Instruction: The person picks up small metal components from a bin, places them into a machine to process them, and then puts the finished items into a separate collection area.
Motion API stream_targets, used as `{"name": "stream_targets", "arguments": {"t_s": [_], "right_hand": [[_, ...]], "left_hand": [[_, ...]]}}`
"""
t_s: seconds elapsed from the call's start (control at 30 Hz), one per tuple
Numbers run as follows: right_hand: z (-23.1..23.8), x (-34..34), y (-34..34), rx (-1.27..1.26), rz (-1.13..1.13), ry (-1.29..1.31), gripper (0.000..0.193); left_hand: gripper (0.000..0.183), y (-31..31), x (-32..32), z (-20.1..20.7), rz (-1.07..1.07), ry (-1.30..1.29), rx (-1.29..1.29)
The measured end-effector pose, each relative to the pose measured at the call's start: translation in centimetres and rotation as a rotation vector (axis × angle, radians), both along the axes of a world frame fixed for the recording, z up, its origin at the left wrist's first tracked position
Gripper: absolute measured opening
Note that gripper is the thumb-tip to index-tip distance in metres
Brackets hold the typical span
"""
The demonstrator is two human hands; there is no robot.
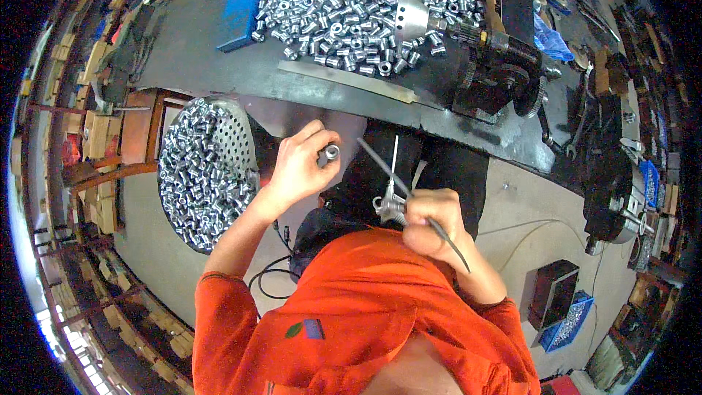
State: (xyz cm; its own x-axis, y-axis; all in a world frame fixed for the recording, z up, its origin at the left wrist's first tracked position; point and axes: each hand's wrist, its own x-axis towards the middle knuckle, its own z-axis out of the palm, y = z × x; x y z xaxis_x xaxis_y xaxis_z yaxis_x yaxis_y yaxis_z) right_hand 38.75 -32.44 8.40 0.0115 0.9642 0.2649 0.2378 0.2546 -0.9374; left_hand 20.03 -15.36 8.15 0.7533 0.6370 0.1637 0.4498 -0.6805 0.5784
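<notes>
My left hand point(296, 164), in front of the bench edge, is closed around a small shiny metal sleeve point(332, 152), its round hollow end facing right. Lower and to the right, my right hand point(435, 223) makes a fist around a slim dark rod point(379, 162) that looks like a narrow file. The rod slants up and left, its tip short of the sleeve and apart from it. Beside the right fist is a silver air blow gun point(389, 206) with a thin nozzle pointing up; whether the fist also grips it is hidden.
A large pile of metal sleeves point(351, 11) covers the bench point(183, 51), beside a blue bin point(243, 11). A flat file point(351, 82) lies along the front edge. Black machine point(501, 73) stands right. At left, a perforated basket point(235, 135) holds more sleeves. Hoses cross the floor.
</notes>
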Motion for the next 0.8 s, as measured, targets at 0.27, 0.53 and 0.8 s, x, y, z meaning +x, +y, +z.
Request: {"name": "stream_targets", "arguments": {"t_s": [0.27, 0.53, 0.8], "right_hand": [[1.6, -1.1, -0.2, 0.040, 0.135, 0.058, 0.032], [-0.9, -2.3, 3.0, -0.072, 0.085, 0.090, 0.025], [-0.6, 0.1, 2.1, 0.225, -0.223, -0.045, 0.025]], "left_hand": [[0.026, -0.2, 0.0, -0.7, -0.041, 0.013, 0.173], [0.033, -0.7, 1.3, -1.0, -0.232, -0.022, 0.229], [0.027, 7.1, 5.6, 0.0, -0.065, -0.094, 0.446]]}}
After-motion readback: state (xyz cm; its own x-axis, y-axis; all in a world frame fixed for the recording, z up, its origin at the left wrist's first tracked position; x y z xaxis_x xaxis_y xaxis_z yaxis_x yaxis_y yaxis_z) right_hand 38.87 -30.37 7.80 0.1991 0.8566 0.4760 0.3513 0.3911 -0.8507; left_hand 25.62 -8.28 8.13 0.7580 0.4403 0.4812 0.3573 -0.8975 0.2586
